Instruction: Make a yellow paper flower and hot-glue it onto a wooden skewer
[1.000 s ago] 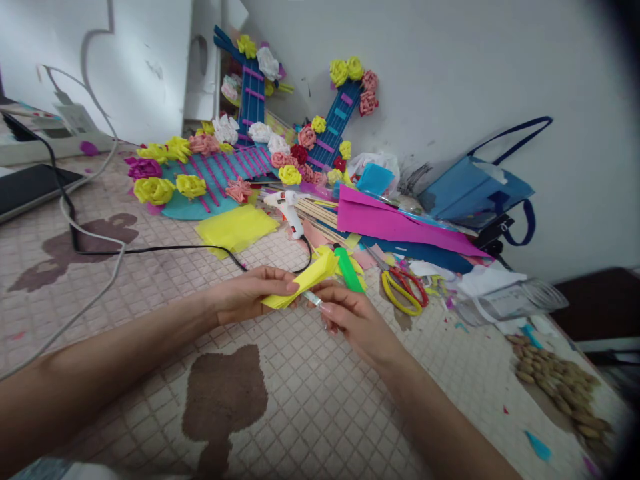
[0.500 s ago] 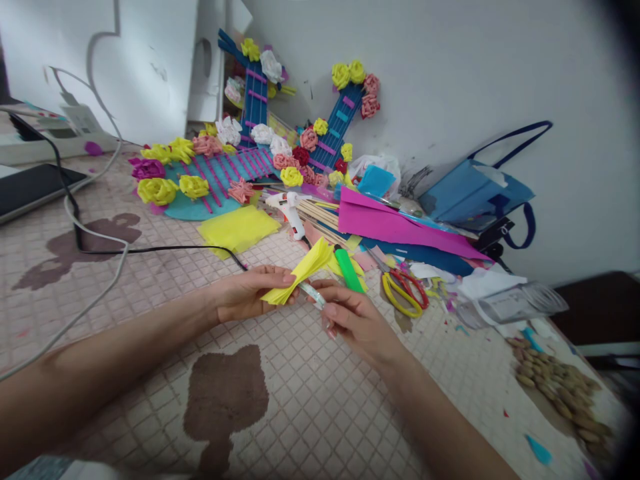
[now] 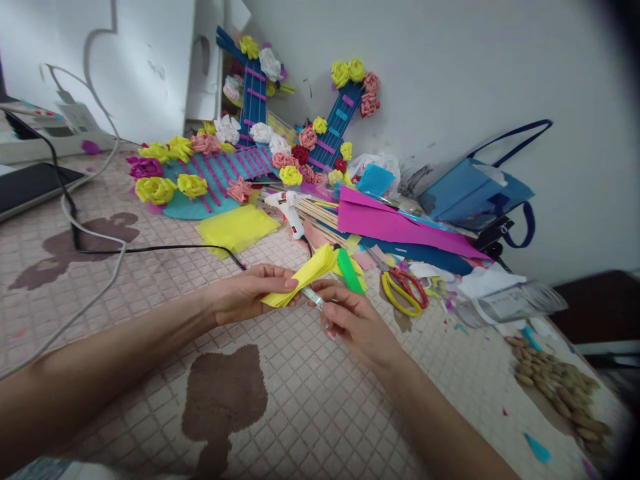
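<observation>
Several yellow paper layers [image 3: 311,269] pinched in left hand [image 3: 247,293], less fanned than before, right hand [image 3: 354,321] gripping silvery strip [image 3: 313,297]

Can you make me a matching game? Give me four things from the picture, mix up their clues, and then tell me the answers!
Things
1. folded yellow paper
2. silvery strip
3. glue gun
4. scissors

Clues
A. mostly white, beside wooden sticks
B. held in the right hand
C. partly red, partly yellow, lying on the table
D. held in the left hand

Right pairs: 1-D, 2-B, 3-A, 4-C
</observation>
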`<state>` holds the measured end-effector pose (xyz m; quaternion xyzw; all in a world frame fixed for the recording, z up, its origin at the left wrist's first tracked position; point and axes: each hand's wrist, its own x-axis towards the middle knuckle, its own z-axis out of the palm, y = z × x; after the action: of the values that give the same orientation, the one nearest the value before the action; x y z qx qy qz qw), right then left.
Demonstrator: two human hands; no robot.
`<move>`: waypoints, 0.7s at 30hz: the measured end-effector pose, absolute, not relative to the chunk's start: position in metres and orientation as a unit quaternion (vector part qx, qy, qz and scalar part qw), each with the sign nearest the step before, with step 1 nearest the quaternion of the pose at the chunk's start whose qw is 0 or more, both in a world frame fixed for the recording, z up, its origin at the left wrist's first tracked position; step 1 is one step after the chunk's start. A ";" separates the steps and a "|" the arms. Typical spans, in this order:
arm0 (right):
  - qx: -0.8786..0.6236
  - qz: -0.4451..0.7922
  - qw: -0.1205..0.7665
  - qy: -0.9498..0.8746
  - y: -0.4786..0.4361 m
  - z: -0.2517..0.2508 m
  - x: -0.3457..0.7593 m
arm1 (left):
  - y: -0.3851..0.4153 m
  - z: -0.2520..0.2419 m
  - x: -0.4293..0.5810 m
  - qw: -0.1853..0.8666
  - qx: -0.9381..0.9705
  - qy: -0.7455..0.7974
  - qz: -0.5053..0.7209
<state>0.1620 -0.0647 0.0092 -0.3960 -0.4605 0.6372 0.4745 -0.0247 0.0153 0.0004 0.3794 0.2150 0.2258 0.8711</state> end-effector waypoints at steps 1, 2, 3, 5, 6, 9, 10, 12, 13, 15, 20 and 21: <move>-0.400 0.636 0.475 -0.458 -0.065 0.009 0.162 | 0.015 0.001 -0.024 0.869 0.384 0.215 0.225; -0.405 0.635 0.475 -0.455 -0.064 0.009 0.162 | 0.014 0.001 -0.024 0.867 0.388 0.215 0.225; -0.410 0.634 0.475 -0.452 -0.064 0.008 0.162 | 0.014 0.001 -0.024 0.865 0.393 0.215 0.226; -0.422 0.631 0.478 -0.441 -0.063 0.008 0.162 | 0.014 0.001 -0.023 0.862 0.399 0.215 0.229; -0.427 0.630 0.480 -0.436 -0.063 0.007 0.162 | 0.014 0.001 -0.023 0.860 0.402 0.218 0.228; -0.436 0.626 0.479 -0.434 -0.063 0.006 0.162 | 0.014 0.001 -0.023 0.849 0.419 0.235 0.219; -0.438 0.623 0.478 -0.438 -0.063 0.005 0.162 | 0.013 0.002 -0.023 0.845 0.428 0.239 0.215; -0.442 0.612 0.477 -0.449 -0.063 0.004 0.162 | 0.012 0.004 -0.023 0.837 0.443 0.240 0.214; -0.446 0.607 0.476 -0.454 -0.063 0.004 0.162 | 0.012 0.005 -0.023 0.834 0.449 0.239 0.215; -0.455 0.598 0.471 -0.462 -0.063 0.004 0.162 | 0.012 0.005 -0.023 0.831 0.453 0.239 0.216; -0.470 0.586 0.462 -0.472 -0.063 0.003 0.161 | 0.015 0.000 -0.023 0.839 0.437 0.246 0.211; -0.470 0.585 0.461 -0.474 -0.063 0.003 0.161 | 0.015 -0.001 -0.023 0.840 0.436 0.245 0.210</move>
<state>0.1614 -0.0629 0.0028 -0.4699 -0.4744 0.5845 0.4610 -0.0232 0.0155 -0.0013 0.4360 0.2453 0.2099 0.8400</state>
